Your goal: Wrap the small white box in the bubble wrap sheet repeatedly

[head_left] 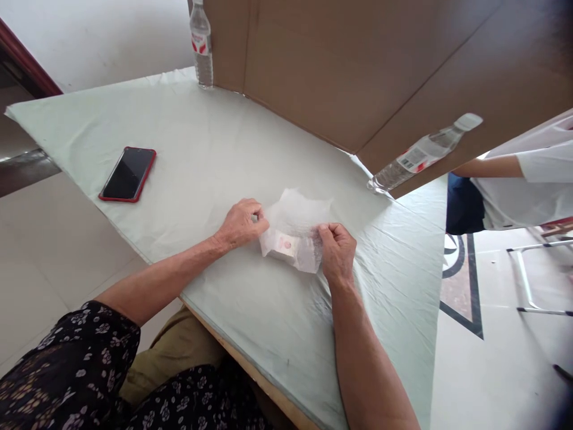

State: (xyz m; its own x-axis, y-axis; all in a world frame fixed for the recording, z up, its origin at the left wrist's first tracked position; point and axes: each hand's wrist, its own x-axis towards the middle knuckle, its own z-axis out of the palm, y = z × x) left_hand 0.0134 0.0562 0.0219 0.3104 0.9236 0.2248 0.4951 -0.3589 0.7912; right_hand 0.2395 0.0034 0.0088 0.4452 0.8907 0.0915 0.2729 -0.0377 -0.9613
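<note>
A small pale box (286, 243) with a reddish mark lies on a sheet of translucent white wrapping (298, 209), partly covered by it. My left hand (243, 224) pinches the wrapping's left edge, thumb and fingers together. On the other side, my right hand (338, 248) has its fingers closed on the wrapping's right edge. Both hands are just above the cloth-covered table, one on each side of the box.
A red-cased phone (128, 174) lies at the left. Brown cardboard panels (313, 65) stand behind, with a clear bottle (202, 51) at the left and another, slanted in view (421, 156), at the right. Beyond the right edge is a person in white (532, 179).
</note>
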